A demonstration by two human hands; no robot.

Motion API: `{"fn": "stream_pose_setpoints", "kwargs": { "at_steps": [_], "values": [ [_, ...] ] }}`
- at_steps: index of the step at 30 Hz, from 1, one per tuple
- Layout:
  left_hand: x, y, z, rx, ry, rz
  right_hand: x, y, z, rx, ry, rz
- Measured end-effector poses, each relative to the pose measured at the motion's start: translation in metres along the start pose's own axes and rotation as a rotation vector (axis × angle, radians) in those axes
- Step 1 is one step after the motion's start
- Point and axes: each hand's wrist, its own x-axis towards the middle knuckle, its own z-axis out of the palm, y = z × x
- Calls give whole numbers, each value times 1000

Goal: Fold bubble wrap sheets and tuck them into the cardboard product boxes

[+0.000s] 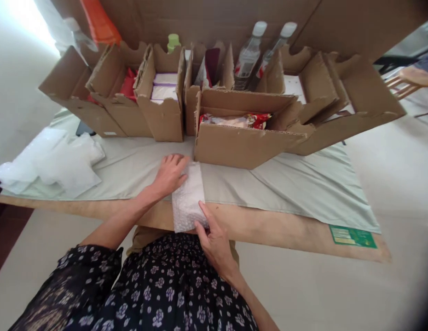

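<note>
A white bubble-wrap pouch (188, 197) lies flat across the cloth and the table's front edge, its near end by my body. My left hand (171, 174) rests on its far left part, palm down, fingers loosely stretched. At the near right side is my right hand (216, 241); its forefinger points out over the pouch and its thumb touches the lower edge, the two apart. The other fingers of that hand are bent and partly hidden. Whether anything is inside the pouch cannot be seen.
A heap of bubble-wrap pouches (51, 158) lies at the left. Behind stand several cardboard bins (248, 145) with red packets (129, 85), white packs (164, 86) and clear bottles (248, 59). A pale green cloth (290, 179) covers the wooden table (269, 225). A green card (352, 236) lies at right.
</note>
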Motion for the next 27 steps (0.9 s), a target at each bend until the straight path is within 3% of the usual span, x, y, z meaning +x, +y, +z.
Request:
{"fn": "stream_pose_setpoints", "kwargs": {
  "at_steps": [2, 4, 8, 11, 14, 17, 20, 22, 25, 27],
  "values": [
    [-22, 0, 7, -82, 107, 74, 4, 1, -4, 46, -39, 25],
    [-61, 0, 6, -207, 175, 184, 9, 3, -11, 119, -65, 84],
    [-135, 11, 2, -323, 63, 305, 15, 5, -19, 314, -122, 294],
    [-153, 24, 16, -282, 83, 322, 19, 3, -18, 432, -144, 386],
    [-145, 33, 32, -324, 214, 258, 18, 2, -20, 478, -136, 376],
    [-135, 36, 35, -488, 267, 80, 10, 4, -31, 377, -46, 235],
    [-131, 36, 26, -648, 150, -165, 3, 1, -42, 138, 168, -23],
    [-130, 36, 20, -722, 77, -284, 2, -6, -43, -23, 236, -227],
    [-123, 36, 19, -780, 52, -355, 10, -14, -32, -250, 136, -531],
    [-118, 35, 23, -804, 53, -359, 21, -13, -22, -434, 31, -638]
  ]
}}
